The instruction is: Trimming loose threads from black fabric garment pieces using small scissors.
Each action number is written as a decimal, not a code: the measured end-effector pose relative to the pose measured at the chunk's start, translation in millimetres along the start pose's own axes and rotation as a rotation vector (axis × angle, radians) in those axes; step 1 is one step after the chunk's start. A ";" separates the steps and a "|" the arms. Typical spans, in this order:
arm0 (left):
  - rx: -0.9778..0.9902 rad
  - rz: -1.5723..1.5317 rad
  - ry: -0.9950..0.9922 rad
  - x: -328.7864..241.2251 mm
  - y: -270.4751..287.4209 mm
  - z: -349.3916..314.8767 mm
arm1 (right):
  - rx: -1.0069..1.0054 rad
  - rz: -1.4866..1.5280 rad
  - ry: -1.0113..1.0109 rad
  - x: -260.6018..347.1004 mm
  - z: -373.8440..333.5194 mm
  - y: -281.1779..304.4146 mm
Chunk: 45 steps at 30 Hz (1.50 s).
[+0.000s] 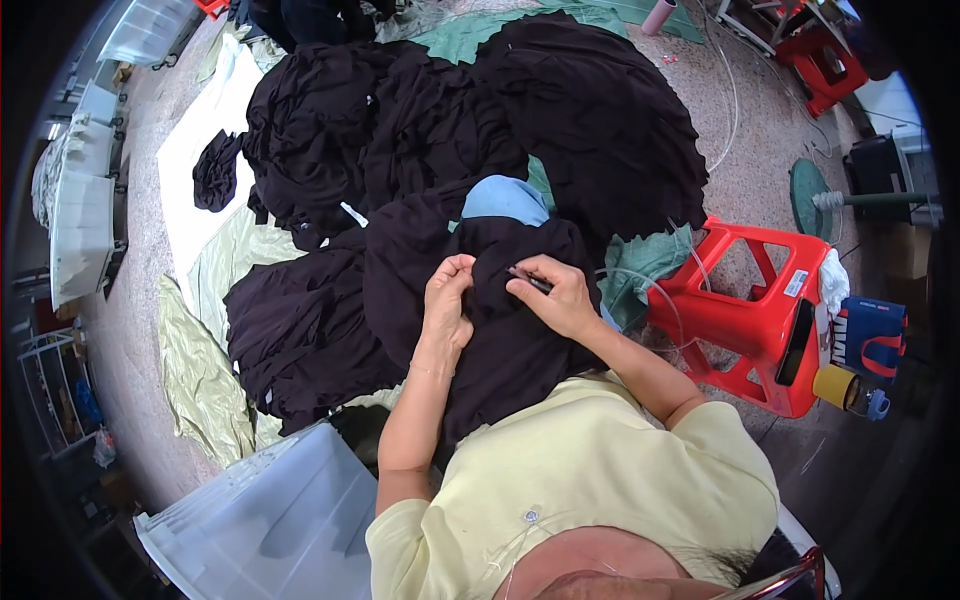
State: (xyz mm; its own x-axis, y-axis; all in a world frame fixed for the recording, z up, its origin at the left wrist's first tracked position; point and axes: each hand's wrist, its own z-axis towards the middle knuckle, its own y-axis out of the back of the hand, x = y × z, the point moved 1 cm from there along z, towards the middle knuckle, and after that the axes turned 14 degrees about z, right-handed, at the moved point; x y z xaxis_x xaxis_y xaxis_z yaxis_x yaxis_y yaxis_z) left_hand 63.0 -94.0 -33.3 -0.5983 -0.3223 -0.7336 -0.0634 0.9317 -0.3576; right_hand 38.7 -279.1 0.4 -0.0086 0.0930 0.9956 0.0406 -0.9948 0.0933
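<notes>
Black fabric (510,370) lies across my lap, draped over a light blue cloth (505,199) that shows at my knee. My left hand (449,297) pinches a fold of this fabric, fingertips and thumb together. Close by on the right, my right hand (560,297) is closed around a small dark tool (533,281), possibly thread snips; most of it is hidden by the fingers. Its tip points toward the fabric between my hands.
Large heaps of black garments (590,120) lie ahead and to the left (300,330) on sheets. A red plastic stool (770,300) stands at right, beside a blue bag (868,338) and a yellow cup (836,386). A translucent bin (270,510) sits at lower left.
</notes>
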 end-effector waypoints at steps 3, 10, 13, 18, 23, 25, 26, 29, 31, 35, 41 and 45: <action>-0.017 0.024 0.122 -17.6 -26.2 -1.5 | -0.007 -0.064 0.105 -4.2 -7.9 4.8; -0.130 0.563 -0.162 -10.8 -34.0 9.5 | -0.152 0.072 0.130 -4.7 5.7 16.8; -0.198 0.350 -0.364 -16.5 -41.8 4.7 | -0.208 -0.036 0.260 -0.6 18.8 26.1; -0.122 0.083 -0.173 -18.2 -37.5 -3.0 | -0.089 -0.137 0.312 0.0 23.8 24.0; -0.110 0.045 -0.179 -19.2 -39.4 -6.5 | -0.067 -0.160 0.316 2.4 26.3 19.8; -0.105 0.047 -0.182 -18.5 -38.7 -6.4 | -0.074 -0.162 0.364 3.4 28.0 18.2; -0.099 0.048 -0.184 -17.9 -38.4 -6.3 | -0.074 -0.161 0.365 2.4 28.5 17.7; -0.112 0.076 -0.201 -18.0 -41.0 -7.6 | -0.067 -0.154 0.362 0.3 29.6 16.5; -0.112 0.076 -0.206 -18.0 -41.0 -7.6 | -0.071 -0.186 0.433 1.3 29.9 15.7; -0.132 0.073 -0.175 -19.0 -42.2 -9.1 | -0.097 -0.234 0.458 1.0 27.3 15.3; -0.101 -0.076 -0.174 -4.7 -24.5 5.4 | -0.361 0.136 0.108 -12.2 29.2 22.2; -0.043 -0.012 0.006 -4.5 -28.9 8.5 | -0.302 0.130 0.059 -25.8 25.1 18.4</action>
State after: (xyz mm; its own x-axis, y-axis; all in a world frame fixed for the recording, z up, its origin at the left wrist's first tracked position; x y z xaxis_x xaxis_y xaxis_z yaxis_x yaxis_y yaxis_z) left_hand 74.3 -120.8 -24.6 -0.6021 -0.3325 -0.7259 -0.1044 0.9342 -0.3412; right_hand 64.8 -298.8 -23.5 -0.0804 -0.0290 0.9963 -0.2530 -0.9663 -0.0486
